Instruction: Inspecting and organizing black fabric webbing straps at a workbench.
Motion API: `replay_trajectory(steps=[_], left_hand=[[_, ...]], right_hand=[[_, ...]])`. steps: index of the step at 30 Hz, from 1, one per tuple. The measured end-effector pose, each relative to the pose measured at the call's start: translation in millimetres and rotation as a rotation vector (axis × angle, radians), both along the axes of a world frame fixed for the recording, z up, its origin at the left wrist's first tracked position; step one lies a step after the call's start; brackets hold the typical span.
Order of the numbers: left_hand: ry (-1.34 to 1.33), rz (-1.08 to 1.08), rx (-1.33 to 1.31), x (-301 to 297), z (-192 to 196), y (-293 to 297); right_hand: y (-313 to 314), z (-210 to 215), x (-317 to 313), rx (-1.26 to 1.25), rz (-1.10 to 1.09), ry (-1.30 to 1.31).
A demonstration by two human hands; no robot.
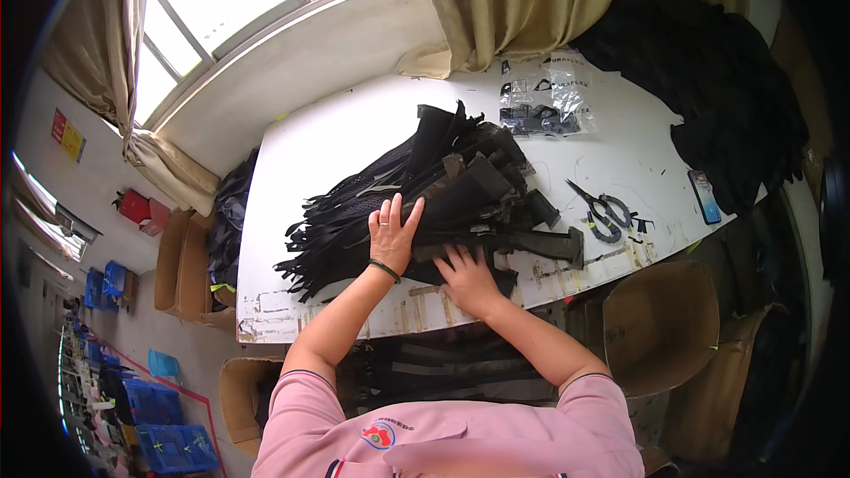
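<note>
A heap of black fabric strips point(478, 186), some with mesh parts, lies across the middle of the white table. My left hand point(392, 235) rests flat on the heap's near left part, fingers spread; a ring and a dark wristband show on it. Farther right, my right hand point(469, 281) lies on the near edge of the heap with its fingers apart, beside a black strip point(549, 246) that reaches out to the right. Neither hand is closed around anything. What lies under my palms is hidden.
Scissors point(604, 212) with grey handles lie right of the heap, near a phone point(705, 196). A clear bag of black buckles point(544, 93) sits toward the wall. Black fabric point(708, 80) covers the far right. Cardboard boxes point(660, 327) stand below the table's near edge.
</note>
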State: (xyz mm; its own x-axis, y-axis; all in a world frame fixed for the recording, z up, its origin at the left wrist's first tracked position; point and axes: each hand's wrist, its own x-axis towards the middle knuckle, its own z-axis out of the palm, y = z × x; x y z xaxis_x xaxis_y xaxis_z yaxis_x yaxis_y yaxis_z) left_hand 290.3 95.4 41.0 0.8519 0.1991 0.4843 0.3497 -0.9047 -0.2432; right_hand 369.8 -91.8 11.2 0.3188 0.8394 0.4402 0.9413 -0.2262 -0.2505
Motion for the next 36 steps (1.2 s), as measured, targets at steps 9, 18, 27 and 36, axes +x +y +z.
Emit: replay_trajectory(steps=[9, 18, 27, 36], left_hand=[[0.143, -0.147, -0.219, -50.7, 3.2, -41.9], [0.012, -0.320, -0.494, -83.7, 4.3, -66.4], [-0.475, -0.178, -1.510, -57.3, 10.5, -10.9], [0.032, 0.048, -1.638, -48.3, 46.0, 37.1]], right_hand=[[-8.8, 100.9, 6.2, 0.303, 0.050, 0.043], [-22.2, -28.9, 12.4, -0.035, -0.007, 0.246], [-21.3, 0.0, 17.0, -0.167, -0.023, 0.171], [-34.6, 8.5, 24.4, 0.669, -0.061, 1.323]])
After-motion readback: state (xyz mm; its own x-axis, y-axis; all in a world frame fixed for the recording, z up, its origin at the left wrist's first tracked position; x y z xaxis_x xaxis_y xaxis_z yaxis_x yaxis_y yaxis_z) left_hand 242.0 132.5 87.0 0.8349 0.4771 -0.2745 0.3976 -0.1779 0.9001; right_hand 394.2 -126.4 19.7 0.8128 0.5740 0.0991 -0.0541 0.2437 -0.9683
